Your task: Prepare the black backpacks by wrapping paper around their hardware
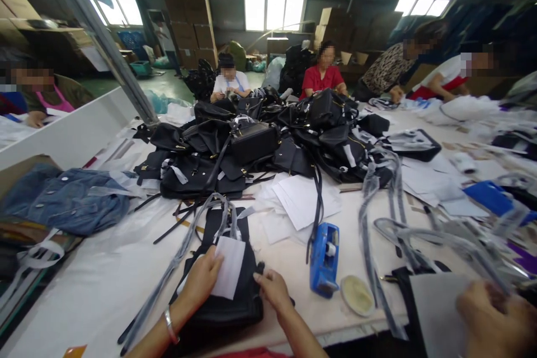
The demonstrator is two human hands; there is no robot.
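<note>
A black handbag [245, 296] lies on the table before me, its handles [229, 221] wrapped in clear plastic. My left hand [205, 274] is closed on the edge of a small white sheet [230, 274], which rests over the front of the bag. The left wrist wears a silver bangle. At the bag's right side, my right hand [272, 288] pinches a small black tab [260, 267], partly hidden by the fingertips. A long plastic-wrapped strap [172, 268] runs down the bag's left side.
A blue tape dispenser [325, 260] and a round dish [357, 295] stand to the right. Black bags [251, 142] are heaped ahead, with white sheets [297, 201] in front. A co-worker's hand [490, 313] is over another bag at lower right. A denim garment [67, 198] lies left.
</note>
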